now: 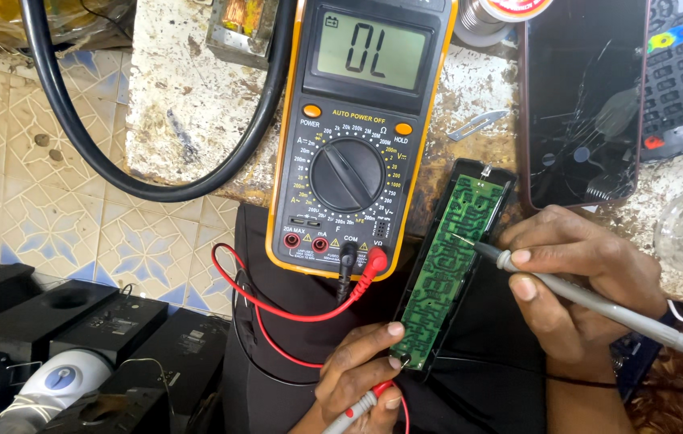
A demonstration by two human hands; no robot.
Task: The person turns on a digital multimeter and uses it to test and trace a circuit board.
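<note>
Green printed circuit board (447,265), long and narrow, sits in a black plastic casing half, copper-trace side up, slanted across a dark-clothed lap below the edge of a worn, paint-flecked workbench (188,104).

Left hand (357,374): fingertips pinch the lower end of the board to steady it; a red-tipped probe (361,406) is tucked in the same grasp, its tip near the board's bottom corner. Whether that tip touches a pad cannot be told.

Right hand (578,277): closed in a pen grip on a grey slim probe tool (566,289), its metal tip resting on the traces in the upper part of the board.

Yellow-cased digital multimeter (357,137) lies on the bench just left of the board, red and black leads plugged into its lower jacks, dial turned from the off position, display lit and showing an over-range reading.

Judgement: probing is under way; board exposed, meter set up, no usable reading at this point. Most of the traces appear yet to be checked.

Nearby: cracked-screen dark phone (582,104), small metal blade (478,122), thick black cable loop (116,161).
</note>
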